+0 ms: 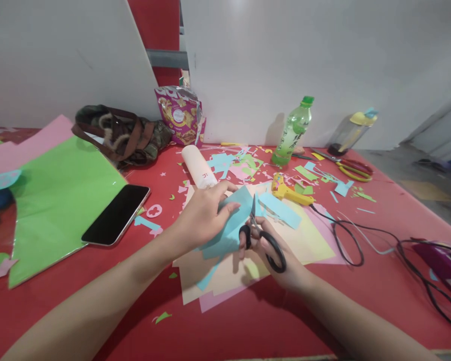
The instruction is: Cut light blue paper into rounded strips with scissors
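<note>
My left hand (205,213) is closed on a piece of blue paper (225,233), its thumb on top near the upper edge. In my right hand (272,245) is a pair of scissors (273,250) with black handles, its blades pointing up and away from me. The blades stand right at the paper's right edge; whether they touch it I cannot tell. Beneath both hands lies a stack of pale orange, yellow and pink sheets (315,238). A cut strip of blue paper (280,209) rests just right of the blades.
Behind the hands lie a pale cylinder (197,165), paper scraps (248,165) and a yellow glue gun (287,191) with its cable. A green bottle (293,133) stands farther back. At left are a phone (116,214), green sheets (63,200) and a bag (124,135); red-handled pliers (355,169) lie at right.
</note>
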Available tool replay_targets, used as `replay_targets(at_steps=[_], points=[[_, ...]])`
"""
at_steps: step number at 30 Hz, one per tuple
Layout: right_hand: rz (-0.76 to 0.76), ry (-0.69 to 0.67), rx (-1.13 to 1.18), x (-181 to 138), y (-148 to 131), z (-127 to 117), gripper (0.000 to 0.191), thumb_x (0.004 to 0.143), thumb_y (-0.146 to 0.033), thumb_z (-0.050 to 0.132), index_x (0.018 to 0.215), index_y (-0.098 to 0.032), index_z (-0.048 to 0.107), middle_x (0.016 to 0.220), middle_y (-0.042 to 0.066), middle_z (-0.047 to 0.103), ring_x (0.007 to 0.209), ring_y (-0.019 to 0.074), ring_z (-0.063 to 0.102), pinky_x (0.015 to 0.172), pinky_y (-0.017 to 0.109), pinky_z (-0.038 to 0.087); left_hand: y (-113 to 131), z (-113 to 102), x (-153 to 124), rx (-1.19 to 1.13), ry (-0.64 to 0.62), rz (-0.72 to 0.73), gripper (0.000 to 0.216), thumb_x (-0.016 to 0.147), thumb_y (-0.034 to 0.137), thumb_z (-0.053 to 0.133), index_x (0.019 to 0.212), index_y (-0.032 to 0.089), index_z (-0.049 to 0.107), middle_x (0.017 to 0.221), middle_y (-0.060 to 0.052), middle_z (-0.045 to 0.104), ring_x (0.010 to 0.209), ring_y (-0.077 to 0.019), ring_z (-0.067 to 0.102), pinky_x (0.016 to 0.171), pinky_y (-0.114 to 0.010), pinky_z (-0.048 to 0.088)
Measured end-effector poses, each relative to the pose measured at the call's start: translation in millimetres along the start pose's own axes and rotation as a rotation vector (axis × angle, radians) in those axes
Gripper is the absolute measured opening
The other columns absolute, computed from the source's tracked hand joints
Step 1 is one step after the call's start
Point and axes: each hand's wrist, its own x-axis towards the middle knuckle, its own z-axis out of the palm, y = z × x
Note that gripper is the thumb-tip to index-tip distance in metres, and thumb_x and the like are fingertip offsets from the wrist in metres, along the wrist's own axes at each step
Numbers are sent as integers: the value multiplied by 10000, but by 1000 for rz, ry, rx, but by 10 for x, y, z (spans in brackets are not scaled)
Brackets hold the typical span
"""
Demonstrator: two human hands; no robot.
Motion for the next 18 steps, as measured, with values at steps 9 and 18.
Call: replay_targets(at_steps=[9,18], points=[[-1,13,17,6,-3,26,250,784,-395,484,935,-237,363,776,-3,455,613,127,516,505,290,471,-7,29,-8,-41,-5,-15,199,766,249,470,943,171,522,668,8,641,575,-128,574,600,-235,410],[16,37,-31,17,-9,31,305,752,-437,511,909,-233,346,747,-15,448,586,124,524,506,291,476,-5,23,-3,-16,-4,-14,193,768,243,477,941,168,519,644,12,626,548,-121,554,578,-226,395]])
